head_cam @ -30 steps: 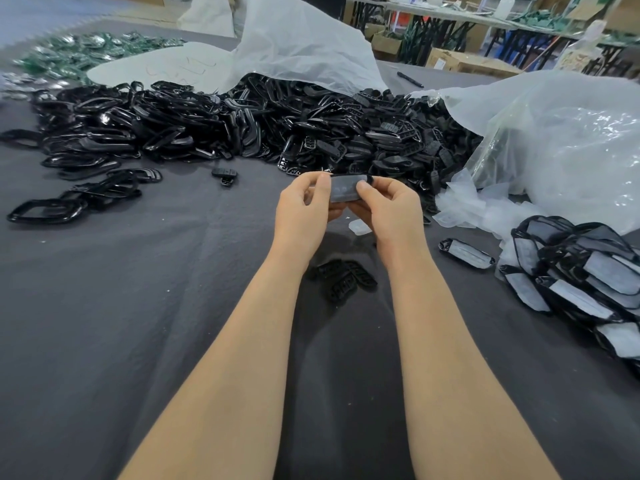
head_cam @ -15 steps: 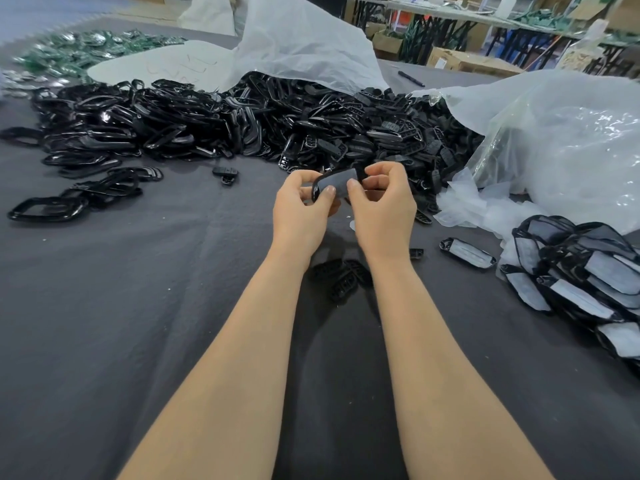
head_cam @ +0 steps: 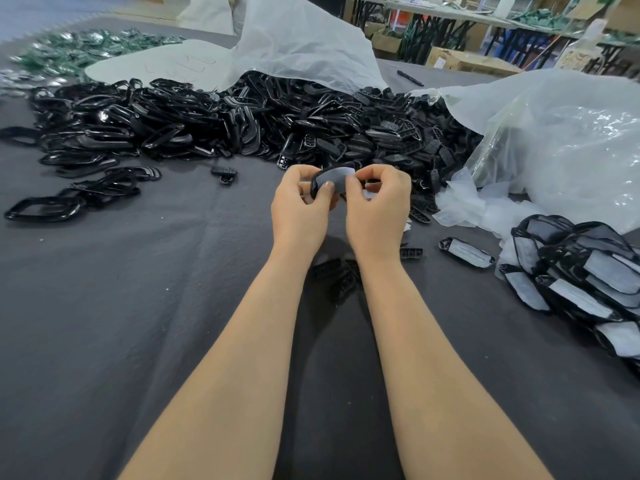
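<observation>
above the bench (head_cam: 156,323), a part (head_cam: 315,186) is pinched by the left hand (head_cam: 299,211) and the right hand (head_cam: 377,211); its film (head_cam: 341,176) seems nearly pressed on. a done pile (head_cam: 581,271) lies right, a bigger bare pile (head_cam: 311,133) far.

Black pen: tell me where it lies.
Head view, far side, right of centre: the black pen lies on the grey cloth just right of the white bag.

Left hand (head_cam: 299,209): bare; slim fingers; thumbnail short and plain.
Right hand (head_cam: 377,206): bare; smooth knuckles; nail trimmed short.
Left forearm (head_cam: 242,341): bare to the lower frame edge; slender.
Right forearm (head_cam: 415,341): bare to the lower frame edge; slender.
</observation>
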Action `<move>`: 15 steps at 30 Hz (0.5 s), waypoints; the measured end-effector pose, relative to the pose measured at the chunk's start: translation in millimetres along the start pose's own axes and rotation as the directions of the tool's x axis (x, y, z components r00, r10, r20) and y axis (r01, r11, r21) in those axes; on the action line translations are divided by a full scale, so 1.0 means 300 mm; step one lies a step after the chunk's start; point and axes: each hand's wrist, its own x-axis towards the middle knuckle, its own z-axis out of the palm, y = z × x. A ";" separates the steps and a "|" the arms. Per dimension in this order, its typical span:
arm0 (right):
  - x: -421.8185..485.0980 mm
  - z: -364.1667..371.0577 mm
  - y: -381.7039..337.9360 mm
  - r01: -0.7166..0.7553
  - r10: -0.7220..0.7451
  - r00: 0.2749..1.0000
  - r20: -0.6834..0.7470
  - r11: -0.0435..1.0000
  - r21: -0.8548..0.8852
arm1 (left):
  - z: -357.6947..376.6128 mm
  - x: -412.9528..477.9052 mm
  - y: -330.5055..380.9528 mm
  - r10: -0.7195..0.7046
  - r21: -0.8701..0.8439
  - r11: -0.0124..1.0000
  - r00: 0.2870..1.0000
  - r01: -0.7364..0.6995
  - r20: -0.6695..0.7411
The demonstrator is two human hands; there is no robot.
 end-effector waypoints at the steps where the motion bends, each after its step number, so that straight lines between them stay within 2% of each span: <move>1: -0.008 0.002 -0.006 0.058 -0.058 0.998 -0.005 0.998 -0.016 | -0.002 0.000 0.001 0.000 -0.004 1.000 1.000 -0.001 -0.016; 3: -0.022 0.010 -0.012 0.144 -0.143 0.989 0.028 0.989 -0.037 | -0.006 0.000 0.003 -0.002 -0.018 1.000 0.999 0.001 -0.049; 5: -0.032 0.016 -0.013 0.173 -0.170 0.983 0.073 0.984 -0.047 | -0.010 0.001 0.003 -0.015 -0.040 0.999 0.997 0.012 -0.077; 10: -0.030 0.013 -0.005 0.155 -0.152 0.984 0.088 0.988 -0.022 | -0.009 0.000 0.010 -0.038 -0.075 0.997 0.995 0.031 -0.088; 15: -0.025 0.008 -0.005 0.151 -0.150 0.985 0.087 0.989 -0.002 | -0.011 -0.002 0.013 -0.015 -0.041 0.999 0.996 0.011 -0.092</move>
